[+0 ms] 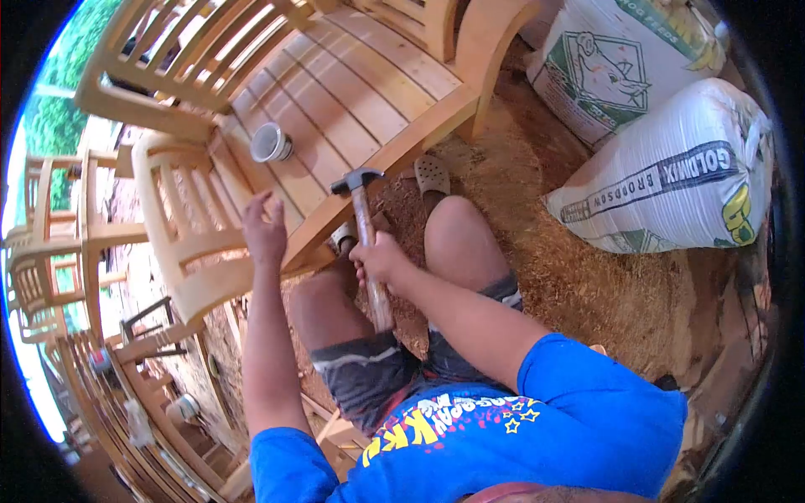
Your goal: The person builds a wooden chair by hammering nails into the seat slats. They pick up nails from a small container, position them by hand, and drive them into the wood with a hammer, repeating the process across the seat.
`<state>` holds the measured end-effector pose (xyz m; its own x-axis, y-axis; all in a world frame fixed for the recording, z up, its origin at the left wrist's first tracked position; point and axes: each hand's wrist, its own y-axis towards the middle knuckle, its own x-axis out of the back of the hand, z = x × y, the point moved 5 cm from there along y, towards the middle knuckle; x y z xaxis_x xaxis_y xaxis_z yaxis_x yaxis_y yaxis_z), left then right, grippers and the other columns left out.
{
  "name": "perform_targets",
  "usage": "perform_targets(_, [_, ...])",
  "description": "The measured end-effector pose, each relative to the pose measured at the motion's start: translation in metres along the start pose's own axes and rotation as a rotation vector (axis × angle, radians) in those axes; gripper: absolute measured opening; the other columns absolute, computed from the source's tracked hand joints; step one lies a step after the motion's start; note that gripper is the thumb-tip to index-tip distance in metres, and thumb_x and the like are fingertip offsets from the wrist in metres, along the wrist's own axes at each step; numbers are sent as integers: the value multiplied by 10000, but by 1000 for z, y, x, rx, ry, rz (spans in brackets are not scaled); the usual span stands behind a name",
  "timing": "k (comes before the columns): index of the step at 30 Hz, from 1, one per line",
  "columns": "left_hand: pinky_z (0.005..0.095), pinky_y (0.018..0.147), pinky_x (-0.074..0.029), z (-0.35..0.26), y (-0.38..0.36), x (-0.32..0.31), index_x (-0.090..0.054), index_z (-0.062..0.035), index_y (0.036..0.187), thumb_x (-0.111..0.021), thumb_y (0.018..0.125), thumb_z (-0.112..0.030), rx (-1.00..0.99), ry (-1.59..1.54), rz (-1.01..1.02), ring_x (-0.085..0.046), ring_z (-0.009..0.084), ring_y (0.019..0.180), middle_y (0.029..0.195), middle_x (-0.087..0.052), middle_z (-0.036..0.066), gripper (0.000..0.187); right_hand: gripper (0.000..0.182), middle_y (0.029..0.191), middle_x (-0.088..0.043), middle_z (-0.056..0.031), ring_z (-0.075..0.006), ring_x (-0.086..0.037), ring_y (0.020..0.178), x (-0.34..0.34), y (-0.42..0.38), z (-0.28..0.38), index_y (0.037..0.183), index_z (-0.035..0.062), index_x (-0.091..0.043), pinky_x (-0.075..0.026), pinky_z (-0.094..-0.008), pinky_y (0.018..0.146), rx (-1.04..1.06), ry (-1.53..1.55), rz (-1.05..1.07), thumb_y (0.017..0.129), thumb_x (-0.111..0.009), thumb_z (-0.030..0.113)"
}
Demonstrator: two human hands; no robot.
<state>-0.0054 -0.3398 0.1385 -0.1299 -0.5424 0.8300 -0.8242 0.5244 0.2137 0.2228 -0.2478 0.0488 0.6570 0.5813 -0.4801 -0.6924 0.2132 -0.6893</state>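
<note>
My right hand (381, 258) is wrapped round the wooden handle of a claw hammer (362, 210). The hammer's dark metal head is up, close to the front rail of a wooden bench (335, 117). My left hand (265, 228) is raised beside the bench's slatted armrest (189, 201). Its fingers look loosely bent and apart, and I see nothing held in them. A small white tub (272, 143) sits on the slatted seat, beyond my left hand; its contents are not clear.
Two stuffed sacks, one printed with hog feed (599, 71) and one with GOLDMIX (671, 172), stand at right on ground covered with sawdust (579, 289). More wooden chair frames (50, 226) stand at left. Long wooden slats (126, 419) lie at lower left.
</note>
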Motion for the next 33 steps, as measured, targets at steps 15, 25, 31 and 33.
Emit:
perform_targets(15, [386,855,-589,149,247,-136,-746,-84,1218,-768,863,-210,262,179,746,-739,271,967,1061,-779,114,377,332,687,-572,-102,-194,-597,510,-1,-5,13,1118,-19,-406,-501,-363,432,-89,-121,-14,920,-654,75])
perform_targets(25, [484,986,-555,47,187,-88,-781,-52,1097,-676,890,-311,22,761,521,-708,394,1089,1144,-737,228,348,300,730,-570,-99,-188,-596,531,3,-10,25,1079,23,-423,-510,-365,444,-57,-115,-13,917,-660,109])
perform_targets(31, [482,1033,-525,13,168,-49,-752,-59,1131,-652,949,-296,0,640,217,-606,365,1259,1325,-647,167,314,284,777,-579,-77,-157,-593,590,1,5,4,1076,50,-440,-547,-356,486,4,-230,-51,918,-669,107])
perform_targets(33, [491,1035,-520,9,165,-42,-740,-57,1128,-637,965,-288,22,535,122,-606,370,1246,1319,-643,164,301,267,776,-575,-63,-154,-591,588,-3,-3,10,1062,56,-451,-553,-346,493,-7,-230,-58,926,-676,99])
